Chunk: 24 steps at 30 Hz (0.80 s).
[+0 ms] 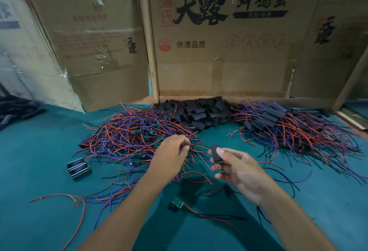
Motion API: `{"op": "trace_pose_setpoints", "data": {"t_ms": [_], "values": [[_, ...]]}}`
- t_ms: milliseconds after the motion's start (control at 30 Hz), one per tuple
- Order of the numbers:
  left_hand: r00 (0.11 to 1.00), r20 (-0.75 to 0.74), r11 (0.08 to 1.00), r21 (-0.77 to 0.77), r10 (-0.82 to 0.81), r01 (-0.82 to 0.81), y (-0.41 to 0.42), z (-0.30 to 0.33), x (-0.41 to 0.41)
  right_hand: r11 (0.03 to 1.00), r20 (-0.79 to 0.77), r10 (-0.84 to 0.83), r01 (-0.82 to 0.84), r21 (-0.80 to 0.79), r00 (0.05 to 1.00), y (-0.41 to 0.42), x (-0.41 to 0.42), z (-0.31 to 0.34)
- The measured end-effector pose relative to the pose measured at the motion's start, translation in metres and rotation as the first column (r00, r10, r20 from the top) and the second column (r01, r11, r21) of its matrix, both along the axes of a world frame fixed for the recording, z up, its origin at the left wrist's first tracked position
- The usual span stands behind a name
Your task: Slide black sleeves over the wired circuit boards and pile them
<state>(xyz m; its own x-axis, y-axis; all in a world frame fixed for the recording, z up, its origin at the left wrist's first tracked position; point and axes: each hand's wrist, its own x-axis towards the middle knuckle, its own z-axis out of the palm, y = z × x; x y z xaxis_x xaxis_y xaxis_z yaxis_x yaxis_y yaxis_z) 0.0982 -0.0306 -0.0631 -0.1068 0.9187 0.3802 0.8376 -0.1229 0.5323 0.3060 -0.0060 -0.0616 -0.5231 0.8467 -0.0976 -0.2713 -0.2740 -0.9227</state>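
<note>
The right hand [237, 171] pinches a black sleeve [216, 153] upright between thumb and fingers; the left hand [171, 157] curls its fingertips on wires at the edge of the tangle of bare boards [135, 139]; loose sleeves [199, 113] heap against the cardboard wall [219, 55]; the finished pile [288, 129] lies right; one stray board [177, 203] sits near on the green table [39, 161]; a small metal part [78, 168] rests left.

Backdrop: cardboard wall behind a teal table.
Flattened printed cardboard boxes [219, 37] stand upright along the far edge of the teal-covered table [35, 151]; lighting dim, even.
</note>
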Motion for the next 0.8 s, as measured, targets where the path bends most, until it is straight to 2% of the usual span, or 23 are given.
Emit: {"op": "trace_pose_setpoints", "data": {"t_ms": [67,100,200,267,300,400,500,567,667,700,800], "values": [[0.965,-0.262,0.998,-0.068,-0.019,0.001,0.024,0.008,-0.011,1.000,0.010,-0.021,0.021,0.000,1.000,0.001,0.001,0.000],[0.911,-0.409,0.996,-0.093,-0.042,0.005,0.035,0.012,-0.016,1.000,0.013,-0.029,0.029,0.004,0.999,0.002,0.003,0.000],[0.623,-0.773,0.983,-0.179,-0.122,-0.029,0.059,0.019,-0.026,0.998,0.011,-0.055,0.055,0.020,0.998,0.009,0.012,0.003],[0.468,-0.874,0.985,-0.169,-0.130,-0.044,0.065,0.019,-0.028,0.997,0.014,-0.080,0.080,0.021,0.997,0.013,0.017,0.003],[0.430,-0.894,0.988,-0.153,-0.122,-0.037,0.065,0.018,-0.027,0.996,0.020,-0.091,0.091,0.022,0.996,0.014,0.019,0.003],[0.403,-0.909,0.994,-0.112,-0.104,0.003,0.065,0.012,-0.025,0.993,0.020,-0.113,0.112,0.032,0.993,0.018,0.022,0.001],[0.453,-0.888,0.996,-0.085,-0.085,0.022,0.059,0.013,-0.023,0.983,-0.024,-0.181,0.182,0.023,0.983,0.022,0.026,0.003],[0.548,-0.835,0.999,-0.052,-0.052,0.015,0.050,0.022,-0.022,0.959,-0.030,-0.282,0.283,0.019,0.959,0.025,0.030,0.004],[0.805,-0.593,0.998,0.054,0.020,0.015,0.026,0.037,-0.020,0.876,0.039,-0.478,0.473,0.093,0.878,0.035,0.042,0.004],[0.864,-0.503,0.995,0.095,0.018,0.035,0.016,0.042,-0.018,0.842,0.053,-0.532,0.523,0.132,0.845,0.038,0.047,0.003],[0.944,-0.331,0.979,0.190,-0.006,0.072,-0.010,0.052,-0.009,0.779,0.043,-0.617,0.603,0.172,0.786,0.045,0.056,0.003]]}}
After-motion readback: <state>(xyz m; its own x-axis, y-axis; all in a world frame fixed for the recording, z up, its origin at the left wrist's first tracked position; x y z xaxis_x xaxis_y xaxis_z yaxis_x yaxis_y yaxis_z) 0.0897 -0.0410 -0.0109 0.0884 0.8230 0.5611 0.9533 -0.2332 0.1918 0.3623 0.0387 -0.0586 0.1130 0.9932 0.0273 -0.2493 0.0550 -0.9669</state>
